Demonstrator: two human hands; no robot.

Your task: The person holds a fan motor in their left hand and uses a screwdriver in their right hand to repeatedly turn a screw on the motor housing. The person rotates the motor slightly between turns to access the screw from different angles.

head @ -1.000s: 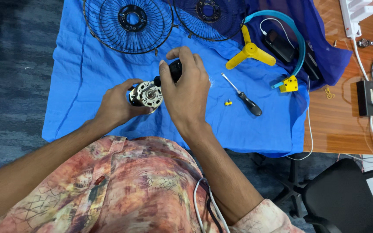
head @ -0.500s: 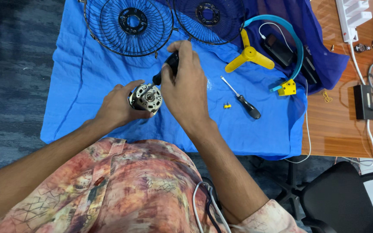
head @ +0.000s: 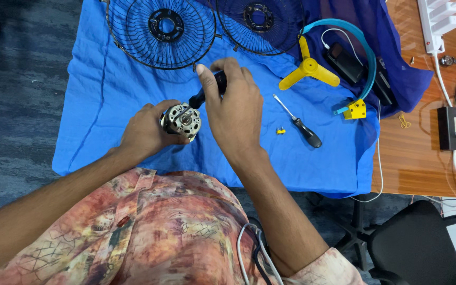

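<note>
the left hand (head: 146,129) cups a small metal fan motor (head: 181,121), its fingers closed around the motor's left side and holding it just above a blue cloth (head: 112,89) spread over the table (head: 423,158). the right hand (head: 233,108) is closed on the dark handle of a screwdriver (head: 207,94) — its fingers wrap over the top of the handle, and the tool slants down to the left so that its tip meets the motor's face near the shaft. both hands sit close together near the middle of the cloth. beyond them lie two black wire fan guards, the larger guard (head: 162,31) to the left and the second guard (head: 259,24) to its right, partly on a darker blue fabric. a yellow three-blade fan propeller (head: 308,69) rests to the right of the hands, with a light blue curved band (head: 357,45) arcing past it down to a small yellow block (head: 355,110). a second screwdriver (head: 299,122) with a black handle lies loose on the cloth — just beside it sits a tiny yellow piece (head: 280,130). a white power strip (head: 439,21) sits at the far right of the wooden table, and a black chair (head: 423,243) stands below its edge.
</note>
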